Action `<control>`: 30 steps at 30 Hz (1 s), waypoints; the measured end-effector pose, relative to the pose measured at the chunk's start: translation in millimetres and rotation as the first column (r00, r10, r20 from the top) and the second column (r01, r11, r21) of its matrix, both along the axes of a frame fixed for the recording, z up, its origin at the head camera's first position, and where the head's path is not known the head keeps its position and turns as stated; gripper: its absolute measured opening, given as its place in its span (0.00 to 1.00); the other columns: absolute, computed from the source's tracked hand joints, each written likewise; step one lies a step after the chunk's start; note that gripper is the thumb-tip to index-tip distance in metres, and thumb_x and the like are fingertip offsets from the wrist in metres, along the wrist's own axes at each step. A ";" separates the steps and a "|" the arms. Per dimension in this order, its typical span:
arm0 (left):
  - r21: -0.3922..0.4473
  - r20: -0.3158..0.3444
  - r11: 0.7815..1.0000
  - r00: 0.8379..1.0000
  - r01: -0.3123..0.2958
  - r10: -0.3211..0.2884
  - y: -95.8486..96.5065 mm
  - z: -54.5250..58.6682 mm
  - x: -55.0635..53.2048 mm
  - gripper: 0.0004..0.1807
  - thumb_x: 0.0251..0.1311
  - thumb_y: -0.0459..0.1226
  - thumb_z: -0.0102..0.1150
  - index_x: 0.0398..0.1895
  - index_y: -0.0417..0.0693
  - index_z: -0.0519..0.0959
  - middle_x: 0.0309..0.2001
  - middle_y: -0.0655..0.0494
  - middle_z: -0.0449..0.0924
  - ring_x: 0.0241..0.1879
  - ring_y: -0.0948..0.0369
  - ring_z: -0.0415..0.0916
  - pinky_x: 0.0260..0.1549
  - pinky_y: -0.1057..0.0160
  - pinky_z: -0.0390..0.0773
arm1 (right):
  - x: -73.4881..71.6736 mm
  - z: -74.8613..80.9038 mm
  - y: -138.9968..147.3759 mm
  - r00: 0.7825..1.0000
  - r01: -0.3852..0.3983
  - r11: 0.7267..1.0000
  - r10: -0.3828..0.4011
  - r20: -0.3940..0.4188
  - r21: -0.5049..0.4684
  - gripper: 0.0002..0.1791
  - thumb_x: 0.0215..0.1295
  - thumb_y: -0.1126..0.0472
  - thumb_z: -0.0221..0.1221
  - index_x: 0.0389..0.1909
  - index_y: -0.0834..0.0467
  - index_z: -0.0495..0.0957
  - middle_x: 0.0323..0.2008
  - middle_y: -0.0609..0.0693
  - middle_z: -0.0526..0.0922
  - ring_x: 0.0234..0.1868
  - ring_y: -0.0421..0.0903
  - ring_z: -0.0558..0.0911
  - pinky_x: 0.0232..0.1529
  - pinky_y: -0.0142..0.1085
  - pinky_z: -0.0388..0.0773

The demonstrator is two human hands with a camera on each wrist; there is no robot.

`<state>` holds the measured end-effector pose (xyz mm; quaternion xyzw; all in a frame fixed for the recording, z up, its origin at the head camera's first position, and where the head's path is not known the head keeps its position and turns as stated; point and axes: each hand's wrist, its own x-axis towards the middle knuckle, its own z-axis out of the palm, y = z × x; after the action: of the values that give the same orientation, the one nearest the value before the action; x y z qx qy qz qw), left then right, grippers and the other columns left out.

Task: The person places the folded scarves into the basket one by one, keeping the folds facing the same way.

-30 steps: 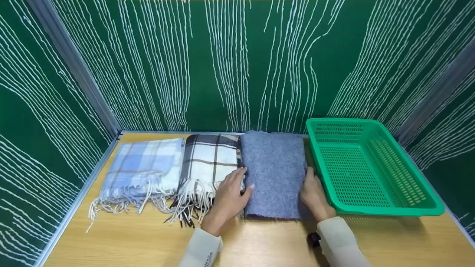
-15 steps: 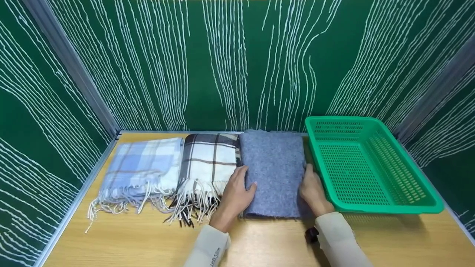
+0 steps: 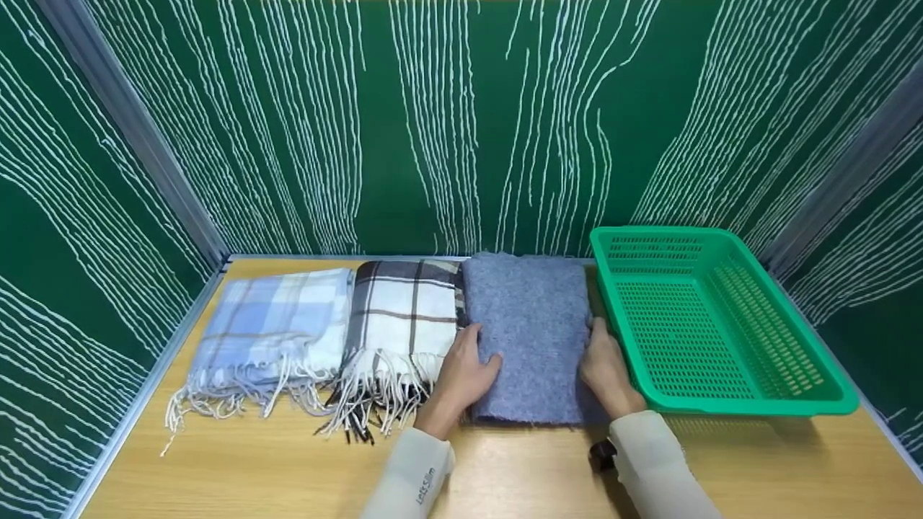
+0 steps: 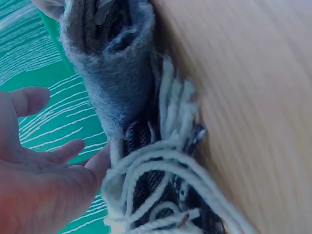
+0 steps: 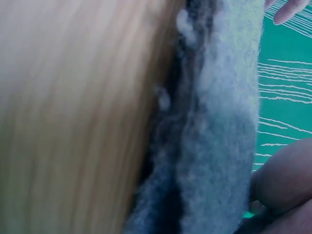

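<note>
A folded grey-blue woolly scarf point(image 3: 530, 331) lies flat on the wooden table point(image 3: 519, 468). At its left edge rests my left hand point(image 3: 464, 375), fingers extended and thumb over the near left side. My right hand point(image 3: 606, 367) lies along the opposite edge, fingers pointing away from me. The left wrist view shows the rolled fold of the grey scarf point(image 4: 109, 87) beside that hand's spread fingers point(image 4: 31, 100). In the right wrist view, the layered side of the scarf point(image 5: 219, 136) stands next to the thumb point(image 5: 285, 178).
Left of the grey scarf lies a folded white, brown and black plaid scarf point(image 3: 393, 313) with long fringe. Beyond it is a folded light-blue plaid scarf point(image 3: 277, 310). A green plastic basket point(image 3: 750, 405) stands close on the right. Green panels point(image 3: 425, 130) with white lines enclose the table.
My left hand has shifted slightly right and closer along the grey scarf's left edge. The right hand stays at the right edge; the view drifts a little.
</note>
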<state>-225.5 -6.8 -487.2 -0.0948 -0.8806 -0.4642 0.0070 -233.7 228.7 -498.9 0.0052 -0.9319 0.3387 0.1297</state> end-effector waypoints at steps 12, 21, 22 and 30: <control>0.011 0.107 1.000 0.994 -0.023 0.022 5.3 4.9 -5.6 0.36 0.70 0.39 0.60 0.76 0.31 0.63 0.73 0.30 0.68 0.73 0.37 0.66 0.73 0.42 0.67 | -0.1 2.7 -1.4 0.999 0.031 1.000 -0.031 0.023 -0.003 0.16 0.75 0.77 0.40 0.59 0.75 0.69 0.44 0.75 0.81 0.47 0.71 0.83 0.46 0.60 0.81; 0.031 0.145 0.997 0.987 -0.068 0.063 7.6 7.1 -8.4 0.34 0.67 0.39 0.60 0.73 0.34 0.66 0.68 0.28 0.74 0.66 0.35 0.73 0.66 0.40 0.74 | 0.5 2.0 -1.9 0.998 0.057 0.998 -0.057 -0.011 0.018 0.17 0.72 0.78 0.40 0.56 0.76 0.71 0.43 0.77 0.81 0.44 0.71 0.83 0.42 0.60 0.81; 0.034 0.151 0.997 0.986 -0.071 0.066 7.8 7.1 -8.5 0.34 0.67 0.39 0.60 0.73 0.34 0.66 0.67 0.28 0.74 0.66 0.35 0.74 0.65 0.39 0.75 | 0.2 2.2 -2.1 0.998 0.064 0.998 -0.064 -0.007 0.020 0.17 0.72 0.78 0.40 0.56 0.76 0.71 0.43 0.77 0.81 0.43 0.71 0.83 0.41 0.60 0.81; 0.069 0.160 0.994 0.985 -0.083 0.071 10.6 6.0 -8.4 0.32 0.65 0.37 0.60 0.71 0.36 0.67 0.65 0.27 0.76 0.64 0.36 0.76 0.63 0.40 0.76 | -2.8 6.0 -3.1 0.992 0.064 0.998 -0.063 0.113 -0.013 0.28 0.73 0.78 0.40 0.73 0.77 0.59 0.57 0.81 0.76 0.58 0.74 0.80 0.57 0.61 0.79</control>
<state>-234.0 3.9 -481.2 -0.0234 -0.8634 -0.5023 -0.0409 -236.5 225.6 -493.0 -0.0445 -0.9346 0.3419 0.0878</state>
